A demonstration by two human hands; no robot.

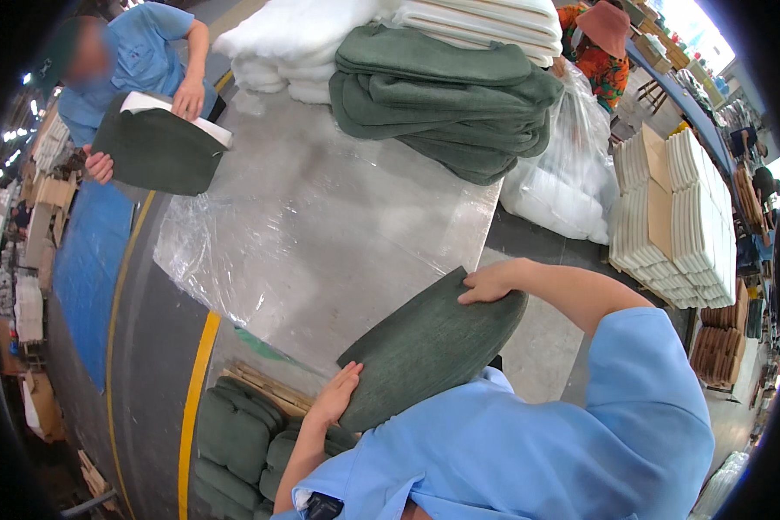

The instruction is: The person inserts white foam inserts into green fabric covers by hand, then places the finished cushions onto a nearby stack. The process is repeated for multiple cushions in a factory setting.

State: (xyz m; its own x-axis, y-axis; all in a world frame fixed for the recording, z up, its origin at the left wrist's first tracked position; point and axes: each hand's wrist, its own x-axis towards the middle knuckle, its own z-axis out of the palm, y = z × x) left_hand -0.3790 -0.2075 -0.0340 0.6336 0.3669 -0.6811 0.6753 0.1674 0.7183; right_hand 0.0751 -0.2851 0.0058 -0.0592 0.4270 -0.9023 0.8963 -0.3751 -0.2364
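Observation:
Against my front I hold a dark green fabric cushion [433,351], flat and tilted, with one rounded end and a straighter end. My left hand [334,396] grips its left edge near the lower corner. At the far right edge, my right hand [489,282] has its fingers closed over the rim. Whether padding sits inside this cushion, I cannot tell. Beyond it spreads a table [321,234] covered in clear plastic film. A pile of dark green cushions [442,95] lies on its far side, beside stacked white padding [299,43].
Across the table at left, a co-worker [139,61] in blue holds a green cover [160,147] with a white pad partly inside. More green cushions [234,433] are stacked by my lower left. A clear bag [568,173] and a tall stack of white pads [702,208] stand at right.

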